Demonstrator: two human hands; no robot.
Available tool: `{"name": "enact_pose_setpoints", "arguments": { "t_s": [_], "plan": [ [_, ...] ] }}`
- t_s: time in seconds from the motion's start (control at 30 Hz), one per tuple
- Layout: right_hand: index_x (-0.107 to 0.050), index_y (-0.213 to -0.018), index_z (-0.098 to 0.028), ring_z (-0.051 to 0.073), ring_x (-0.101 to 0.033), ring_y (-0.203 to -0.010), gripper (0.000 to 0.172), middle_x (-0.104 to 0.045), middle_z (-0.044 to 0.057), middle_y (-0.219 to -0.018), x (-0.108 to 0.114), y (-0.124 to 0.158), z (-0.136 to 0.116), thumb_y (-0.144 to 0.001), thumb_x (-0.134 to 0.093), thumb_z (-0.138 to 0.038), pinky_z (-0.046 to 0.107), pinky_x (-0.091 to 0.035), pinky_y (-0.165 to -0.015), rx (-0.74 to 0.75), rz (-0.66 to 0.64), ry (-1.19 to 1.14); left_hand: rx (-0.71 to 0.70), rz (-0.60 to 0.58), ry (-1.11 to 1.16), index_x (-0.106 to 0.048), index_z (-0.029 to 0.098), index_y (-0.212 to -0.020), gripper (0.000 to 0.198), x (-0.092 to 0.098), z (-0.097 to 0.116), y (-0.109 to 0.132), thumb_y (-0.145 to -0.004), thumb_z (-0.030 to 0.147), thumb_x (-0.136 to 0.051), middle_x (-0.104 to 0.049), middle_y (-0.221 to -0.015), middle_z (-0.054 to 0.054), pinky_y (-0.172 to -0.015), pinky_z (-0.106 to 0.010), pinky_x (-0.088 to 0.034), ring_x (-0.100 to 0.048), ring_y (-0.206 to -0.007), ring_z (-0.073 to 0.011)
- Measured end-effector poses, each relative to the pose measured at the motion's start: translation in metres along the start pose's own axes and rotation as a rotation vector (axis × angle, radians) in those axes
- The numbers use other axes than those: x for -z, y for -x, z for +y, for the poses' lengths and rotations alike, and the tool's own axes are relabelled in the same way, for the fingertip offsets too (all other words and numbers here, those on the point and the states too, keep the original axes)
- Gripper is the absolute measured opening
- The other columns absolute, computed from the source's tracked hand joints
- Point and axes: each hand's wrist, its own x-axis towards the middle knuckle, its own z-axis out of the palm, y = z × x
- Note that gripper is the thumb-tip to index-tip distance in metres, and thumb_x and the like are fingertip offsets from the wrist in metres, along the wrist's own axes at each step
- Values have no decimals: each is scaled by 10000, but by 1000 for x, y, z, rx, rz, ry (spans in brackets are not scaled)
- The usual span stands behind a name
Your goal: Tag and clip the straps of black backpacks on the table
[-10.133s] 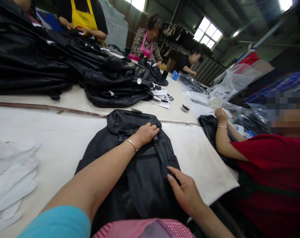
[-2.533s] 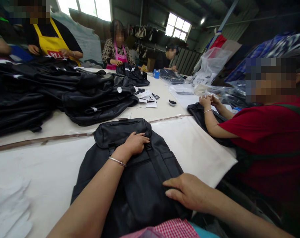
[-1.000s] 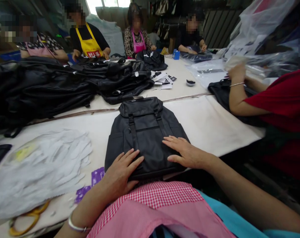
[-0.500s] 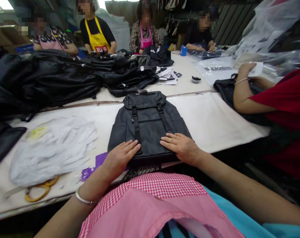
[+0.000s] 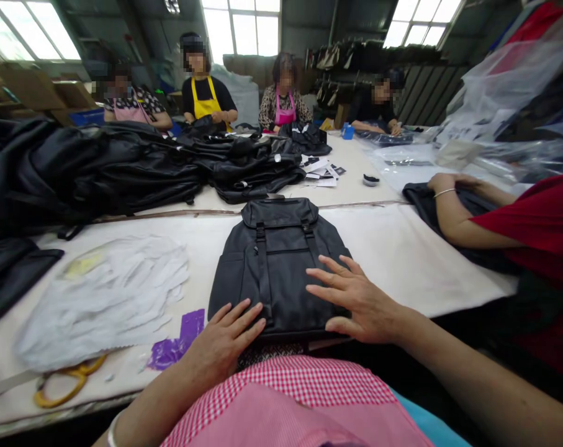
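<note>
A black backpack (image 5: 288,273) lies flat on the white-covered table right in front of me, its flap end pointing away and two buckled straps running down its front. My left hand (image 5: 232,332) rests on its lower left corner, fingers stretched out and holding nothing. Over the lower right side is my right hand (image 5: 355,298), fingers spread wide; whether it touches the bag I cannot tell. To the left lie a piece of purple plastic (image 5: 179,341), a pile of white sheets (image 5: 108,298) and yellow-handled scissors (image 5: 62,382), partly under that pile.
A long heap of black bags (image 5: 99,161) spans the table's far left. Paper tags (image 5: 321,171) and a small round dish (image 5: 370,180) sit beyond the backpack. On the right, a person in a red sleeve (image 5: 537,211) handles another black bag. Several people work across the table.
My right hand has spread its fingers and looks lifted from lying flat on the backpack. My left hand stays on the bag's lower corner. The view has tilted up, showing windows.
</note>
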Motion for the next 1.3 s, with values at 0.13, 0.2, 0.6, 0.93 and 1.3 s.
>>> {"name": "enact_pose_setpoints", "arguments": {
  "t_s": [0.13,0.2,0.6,0.93,1.3],
  "plan": [
    [-323,-1469,-308,344,-179,-1425,698,-290,85,-1543,-23,-24,-11,-868,-449,-640,587,-76,-1109,93,-94,-72,-10,-13,92,-382,370,-1420,672,24,-4,-2,-810,149,-557,-345,-1521,1,-1117,-471,-275,-282,-1403,-261],
    [-281,-1483,-310,360,-195,-1417,766,-283,95,-1544,-40,-28,-14,-839,-439,-694,611,-91,-1100,107,-189,-124,-40,-22,163,-411,380,-1398,599,47,-6,-6,-843,222,-571,-417,-1479,8,-1103,-448,-314,-331,-1382,-243],
    [-283,-1483,-316,304,-180,-1434,679,-249,71,-1559,-5,-29,-3,-892,-422,-620,545,-137,-1130,-25,-98,-128,-156,84,55,-296,356,-1463,675,-5,-8,-48,-859,484,-569,-288,-1545,-32,-1087,-506,-304,-277,-1397,-309],
    [-287,-1469,-370,380,-94,-1436,762,-165,70,-1581,-61,-23,25,-808,-497,-685,656,-88,-1089,-256,-182,-124,-250,135,94,-451,412,-1345,525,-6,-19,-45,-854,586,-519,-370,-1506,-35,-1054,-517,-361,-331,-1374,-317],
    [-525,-1338,-201,226,-427,-1319,487,-483,102,-1420,-20,-55,100,-949,-405,-467,417,-321,-1112,-438,209,-323,475,241,501,-656,278,-1152,358,45,-139,-78,-909,440,-447,-683,-1168,-2,-955,-314,-505,-627,-1090,-196]
  ]
}}
